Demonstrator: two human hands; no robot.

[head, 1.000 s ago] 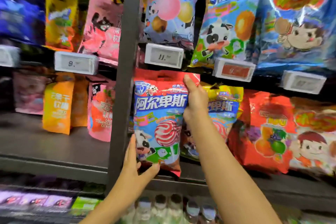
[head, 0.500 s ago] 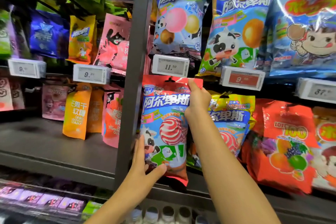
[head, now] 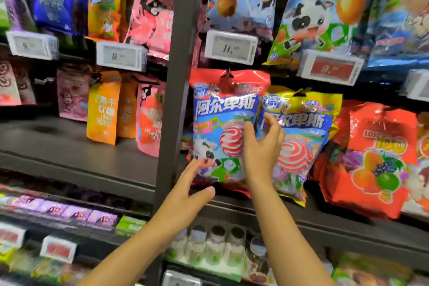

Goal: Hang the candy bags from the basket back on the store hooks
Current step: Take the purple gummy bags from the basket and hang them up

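Candy bag with the red top and the swirl lollipop hangs on its store hook, just right of the dark shelf post and under the white price tag that reads 11. Going from the left, the left hand is at the lower left corner of this bag; its fingers are straight and spread, the fingertips touch the cow picture, and the thumb stands apart below the bottom edge, so it grips nothing. The right hand is in front of the bag's right edge, with fingers loosely curled and apart; it seems to hold nothing, though I cannot tell if one finger touches the foil. Beside it on the right hangs a yellow-topped bag of the same brand, touching the first bag. I judge the hanging step for this bag is finished and the hands are letting go. The basket is not in view, so the next move probably calls for turning down to it, taking another bag by its top, and finding the matching hook.
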